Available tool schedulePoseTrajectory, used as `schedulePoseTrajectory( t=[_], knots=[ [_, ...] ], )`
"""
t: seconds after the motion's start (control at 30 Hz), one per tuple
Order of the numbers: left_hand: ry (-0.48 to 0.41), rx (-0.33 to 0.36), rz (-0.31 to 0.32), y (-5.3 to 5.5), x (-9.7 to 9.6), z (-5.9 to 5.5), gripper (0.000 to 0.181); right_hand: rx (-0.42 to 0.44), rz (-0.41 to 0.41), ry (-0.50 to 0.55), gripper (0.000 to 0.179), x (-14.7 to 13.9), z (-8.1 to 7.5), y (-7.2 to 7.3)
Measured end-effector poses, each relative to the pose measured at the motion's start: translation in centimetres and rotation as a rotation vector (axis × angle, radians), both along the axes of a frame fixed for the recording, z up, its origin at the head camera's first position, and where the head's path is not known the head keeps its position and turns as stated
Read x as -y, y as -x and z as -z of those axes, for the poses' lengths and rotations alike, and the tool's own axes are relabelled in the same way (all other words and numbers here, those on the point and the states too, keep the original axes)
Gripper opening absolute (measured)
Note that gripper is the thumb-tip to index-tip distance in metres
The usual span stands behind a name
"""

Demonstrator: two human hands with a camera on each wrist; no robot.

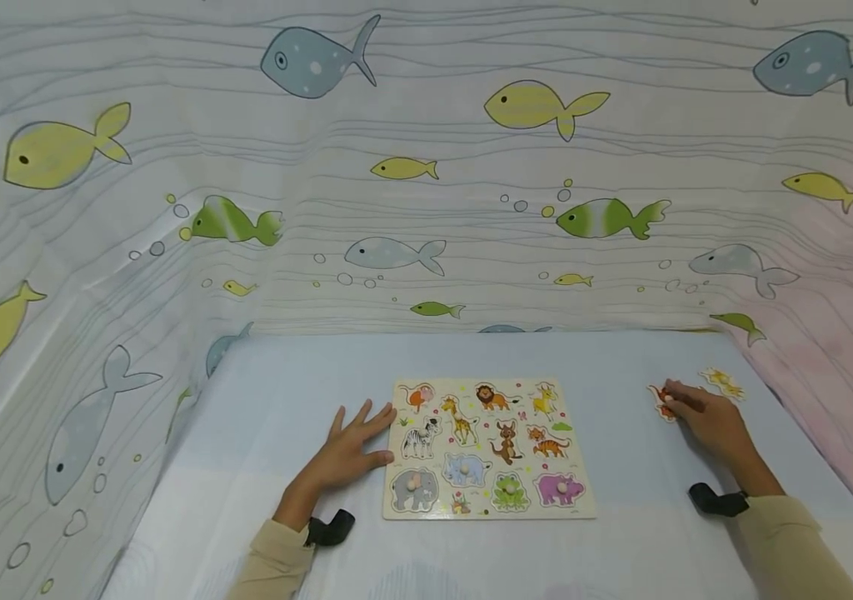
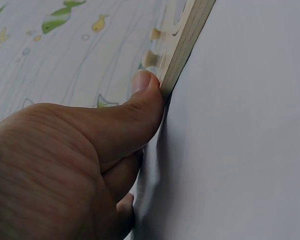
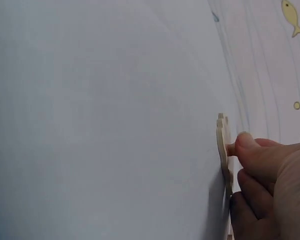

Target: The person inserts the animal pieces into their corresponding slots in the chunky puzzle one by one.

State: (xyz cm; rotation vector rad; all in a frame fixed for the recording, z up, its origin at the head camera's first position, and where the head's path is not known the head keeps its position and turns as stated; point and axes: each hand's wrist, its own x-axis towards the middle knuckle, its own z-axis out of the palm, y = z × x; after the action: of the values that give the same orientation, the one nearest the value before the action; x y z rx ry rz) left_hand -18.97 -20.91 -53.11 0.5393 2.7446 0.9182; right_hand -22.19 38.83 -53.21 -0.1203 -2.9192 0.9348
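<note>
A wooden animal puzzle board (image 1: pixel 482 504) lies flat on the table. Along its left edge my left hand (image 1: pixel 344 454) rests with fingers spread, thumb (image 2: pixel 145 90) against the side of the board in the left wrist view. Knobbed pieces sit in the lower part: elephant (image 1: pixel 404 492), rhino (image 1: pixel 477 475), frog (image 1: pixel 505 500) and hippo (image 1: pixel 550 496). Off to the right, my right hand (image 1: pixel 715 425) pinches the small knob of an orange-red animal puzzle piece (image 1: pixel 660 400). That piece appears edge-on in the right wrist view, close over the table.
A yellow animal puzzle piece (image 1: pixel 722 383) lies just beyond my right hand. White-blue cloth (image 1: pixel 306 367) covers the table. Fish-printed curtains (image 1: pixel 411 208) rise behind and on both sides.
</note>
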Motion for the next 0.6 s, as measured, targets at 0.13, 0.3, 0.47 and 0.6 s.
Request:
schedulePoseTrajectory(
  t=[0.13,0.3,0.47,0.6],
  knots=[
    [0.006,0.000,-0.004,-0.06,-0.04,-0.01,0.076,-0.010,-0.024,-0.044,0.048,-0.10,0.18,0.04],
    [0.014,-0.009,-0.002,-0.06,-0.06,0.04,0.076,-0.059,-0.069,-0.090,0.043,-0.24,0.30,0.14],
    [0.000,-0.009,0.004,-0.05,0.03,0.03,0.076,-0.109,-0.094,-0.109,0.038,-0.22,0.30,0.19],
    [0.003,-0.002,0.007,-0.09,0.06,0.05,0.076,-0.114,-0.090,-0.112,0.036,-0.23,0.33,0.18]
  ],
)
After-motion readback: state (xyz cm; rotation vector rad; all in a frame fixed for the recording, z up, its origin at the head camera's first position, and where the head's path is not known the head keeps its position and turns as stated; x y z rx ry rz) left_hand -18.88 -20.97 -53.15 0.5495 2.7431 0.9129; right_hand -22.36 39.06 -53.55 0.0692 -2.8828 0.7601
